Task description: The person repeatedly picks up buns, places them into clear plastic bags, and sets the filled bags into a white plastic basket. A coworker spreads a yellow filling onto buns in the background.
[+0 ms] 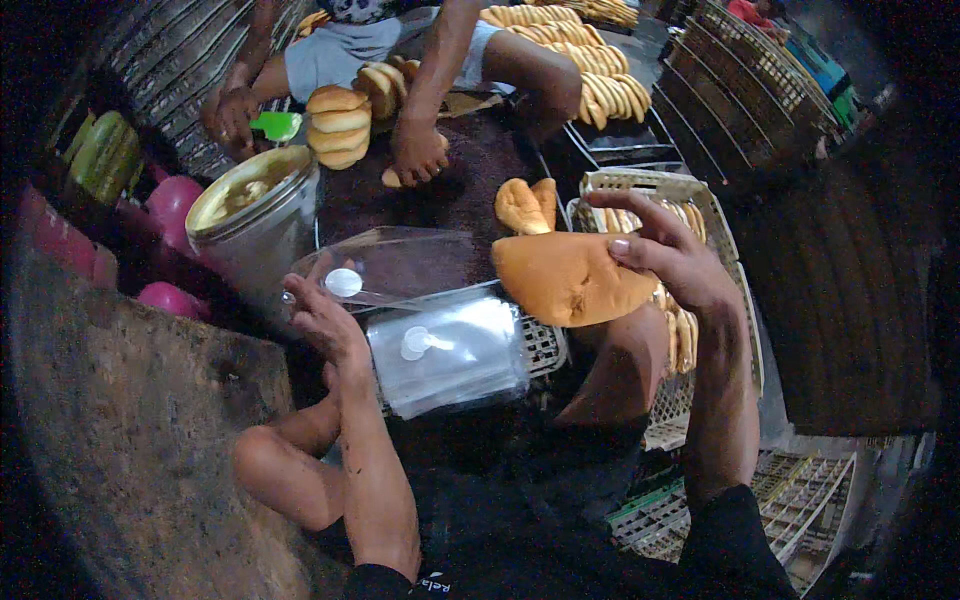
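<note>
A flat golden bread bun [574,277] is in my right hand [667,247], the thumb on its upper face. Two more buns [525,204] lie just behind it on the dark work surface. My left hand [326,315] holds a clear plastic bag [412,262] with a round white label, stretched out over the surface. Below it, a stack of clear plastic bags [450,360] with white round labels rests on a plastic basket [544,345]. The fingers behind the bag are partly hidden.
Across from me a person [420,154] presses a hand on bread and holds a green spatula [276,126] by a bucket of pale filling [255,199]. Stacked buns [339,127] stand beside it. A crate [720,217] of packed buns is at right; a wooden board [150,420] at left.
</note>
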### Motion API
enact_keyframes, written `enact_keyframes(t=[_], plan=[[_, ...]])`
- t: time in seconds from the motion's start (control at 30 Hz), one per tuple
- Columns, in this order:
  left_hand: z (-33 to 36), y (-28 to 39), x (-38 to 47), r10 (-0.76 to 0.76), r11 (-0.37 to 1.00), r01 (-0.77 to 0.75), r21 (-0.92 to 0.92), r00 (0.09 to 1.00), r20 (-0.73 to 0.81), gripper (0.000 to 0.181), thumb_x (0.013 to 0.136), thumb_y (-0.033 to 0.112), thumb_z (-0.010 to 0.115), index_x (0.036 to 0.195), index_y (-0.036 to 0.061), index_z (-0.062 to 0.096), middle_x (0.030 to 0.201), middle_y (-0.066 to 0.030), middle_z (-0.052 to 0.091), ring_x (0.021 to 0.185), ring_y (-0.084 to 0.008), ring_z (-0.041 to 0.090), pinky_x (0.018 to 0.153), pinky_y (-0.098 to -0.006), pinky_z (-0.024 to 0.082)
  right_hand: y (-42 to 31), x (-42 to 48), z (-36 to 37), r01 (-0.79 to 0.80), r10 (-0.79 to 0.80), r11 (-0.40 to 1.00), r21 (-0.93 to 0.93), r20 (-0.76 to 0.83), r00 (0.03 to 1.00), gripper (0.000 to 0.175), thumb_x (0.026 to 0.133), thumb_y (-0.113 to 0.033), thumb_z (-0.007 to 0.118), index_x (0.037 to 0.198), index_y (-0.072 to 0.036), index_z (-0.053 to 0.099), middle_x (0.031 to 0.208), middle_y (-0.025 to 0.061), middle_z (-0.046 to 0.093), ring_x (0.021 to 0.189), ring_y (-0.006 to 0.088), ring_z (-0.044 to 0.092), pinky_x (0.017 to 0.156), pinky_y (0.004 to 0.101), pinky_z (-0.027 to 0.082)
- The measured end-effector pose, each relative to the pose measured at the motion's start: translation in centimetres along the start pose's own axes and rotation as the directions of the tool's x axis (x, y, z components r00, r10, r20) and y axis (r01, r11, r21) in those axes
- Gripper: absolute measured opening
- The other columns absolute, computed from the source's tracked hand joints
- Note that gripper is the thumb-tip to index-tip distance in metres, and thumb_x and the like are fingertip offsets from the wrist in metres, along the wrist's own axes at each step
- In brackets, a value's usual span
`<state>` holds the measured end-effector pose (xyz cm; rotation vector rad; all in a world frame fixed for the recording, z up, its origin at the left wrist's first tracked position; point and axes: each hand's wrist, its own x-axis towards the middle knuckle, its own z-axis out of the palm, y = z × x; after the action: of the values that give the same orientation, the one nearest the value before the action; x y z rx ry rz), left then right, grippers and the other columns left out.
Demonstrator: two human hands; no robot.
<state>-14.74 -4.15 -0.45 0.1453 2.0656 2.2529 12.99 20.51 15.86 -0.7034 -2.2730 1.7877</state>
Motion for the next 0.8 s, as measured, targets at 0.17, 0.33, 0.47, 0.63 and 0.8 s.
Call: enact_keyframes(t=[0.17,0.33,0.47,0.63,0.8], plan=[[1.8,2.3,-2.9,0.122,0.992,-0.119,-0.039,0.989,0.090,0.075,0.101,0.065,0.022,0.146,0.0093,0.044,0.127,-0.0172,0.059,0.100,-0.0268,0.062,0.089,-0.0382,0.050,1.1,2.7,2.4,0.015,-0.013,1.000,-0.025,0.097,0.995,0.057,0.089,-0.032,0.068,0.137,-0.005,0.052,0.127,0.0077,0.059,0.116,0.0176,0.056,0.100,0.0318,0.043],[2.1,3.4,-5.4,-0.037,0.944,0.196,-0.266,0.862,0.506,0.074,0.099,0.061,0.038,0.152,0.0101,0.030,0.138,-0.0166,0.050,0.104,-0.0270,0.064,0.092,-0.0413,0.055,0.9,5.4,7.5,-0.025,0.025,1.000,-0.001,0.093,0.995,0.053,0.092,-0.032,0.067,0.135,-0.005,0.052,0.126,0.0108,0.060,0.116,0.0178,0.056,0.100,0.0309,0.043],[2.2,3.5,-5.6,-0.169,0.820,0.374,-0.432,0.881,0.442,0.061,0.096,0.019,0.063,0.148,0.0098,0.032,0.131,-0.0147,0.056,0.112,-0.0254,0.062,0.085,-0.0370,0.057,0.1,6.1,12.5,0.158,-0.147,0.984,0.082,-0.127,0.981,0.055,0.091,-0.033,0.068,0.130,0.001,0.050,0.123,0.0146,0.057,0.119,0.0193,0.052,0.099,0.0329,0.043],[0.8,4.2,-5.1,-0.114,0.705,0.353,-0.615,0.912,0.394,0.051,0.096,0.018,0.064,0.139,0.0052,0.041,0.123,-0.0127,0.061,0.105,-0.0202,0.065,0.080,-0.0297,0.057,-0.1,5.3,14.7,0.197,-0.193,0.980,0.023,-0.129,0.973,0.051,0.094,-0.025,0.066,0.132,0.002,0.046,0.124,0.0154,0.057,0.115,0.0200,0.055,0.095,0.0327,0.047],[-0.8,4.1,-5.4,-0.421,0.675,0.573,-0.465,0.816,0.396,0.043,0.096,0.028,0.064,0.129,0.0035,0.052,0.116,-0.0112,0.065,0.101,-0.0199,0.067,0.078,-0.0271,0.059,-1.5,5.1,16.5,0.628,-0.688,0.725,-0.281,-0.334,0.645,0.047,0.090,-0.020,0.069,0.126,0.002,0.048,0.140,0.0230,0.046,0.133,0.0311,0.042,0.108,0.0412,0.036]])
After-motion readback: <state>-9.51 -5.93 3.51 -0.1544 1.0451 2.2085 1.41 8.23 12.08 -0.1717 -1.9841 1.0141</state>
